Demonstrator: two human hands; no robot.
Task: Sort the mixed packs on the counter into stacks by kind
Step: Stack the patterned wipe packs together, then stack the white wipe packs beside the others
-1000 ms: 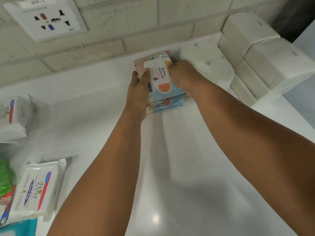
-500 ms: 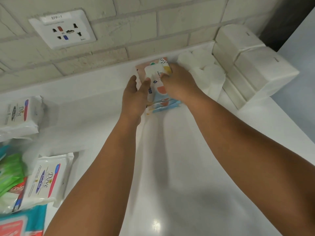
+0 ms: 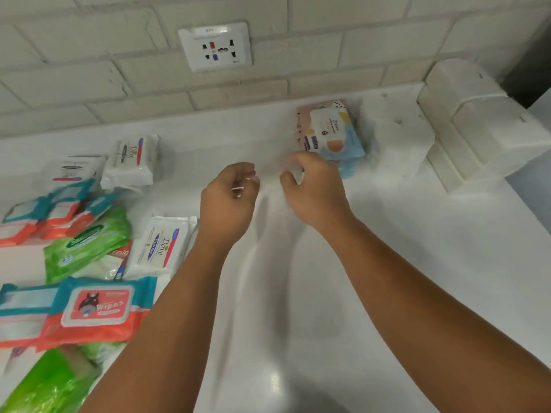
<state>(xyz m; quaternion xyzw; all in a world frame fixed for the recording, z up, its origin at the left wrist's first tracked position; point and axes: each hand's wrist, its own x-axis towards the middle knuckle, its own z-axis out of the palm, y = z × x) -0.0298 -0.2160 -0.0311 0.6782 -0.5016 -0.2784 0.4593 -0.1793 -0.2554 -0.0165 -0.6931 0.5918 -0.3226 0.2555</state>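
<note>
Over the white counter [image 3: 402,263], mid-frame, both hands hover side by side, apart from each other, nothing held. Left hand [image 3: 228,204]: fingers loosely curled in toward the palm, thumb close to them, no pack in it. Right hand [image 3: 316,192]: fingers loosely curled too (tips blurred, so how far they are spread I cannot tell), just in front of the pastel stack [image 3: 331,135]; cannot tell if it touches it. That stack of small pastel packs sits back right against the brick wall [image 3: 89,84], white lid on top, just beside a white roll pack [image 3: 393,138], with white tissue blocks [image 3: 477,120] further right.

Unsorted packs crowd the left side. Back Dove pack [image 3: 132,162] lies near the wall, a similar white pack [image 3: 74,171] beside it (label too blurred to read). Near Dove pack [image 3: 161,245] lies just left of the left forearm. Green pack [image 3: 86,242] overlaps its neighbours. Orange-teal Wipes pack [image 3: 95,308] lies in front, more orange-teal packs [image 3: 44,216] behind, bright green pack [image 3: 50,383] in the bottom corner. Wall socket [image 3: 214,46] above.
</note>
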